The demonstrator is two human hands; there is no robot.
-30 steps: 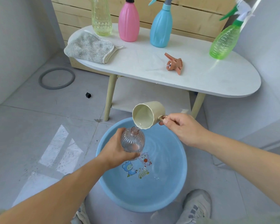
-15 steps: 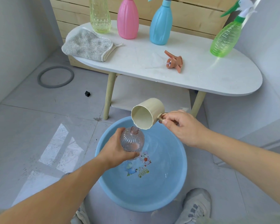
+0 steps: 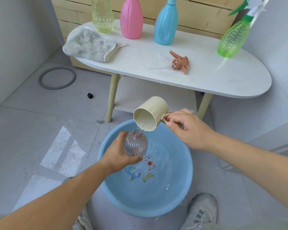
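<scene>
Clear ribbed plastic bottle (image 3: 135, 145), probably light, thin-walled and slippery when wet, is held upright above the round blue plastic basin (image 3: 173, 201). The left hand (image 3: 118, 156) curls its fingers round the belly, the surest hold. The right hand (image 3: 188, 131) pinches the handle of the tilted cream plastic cup (image 3: 150, 116) in its fingers, pouring water into the neck.

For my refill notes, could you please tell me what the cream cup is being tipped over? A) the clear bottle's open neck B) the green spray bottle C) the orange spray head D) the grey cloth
A: water runs from the cream cup in the right hand into the clear bottle that the left hand grips.
</scene>
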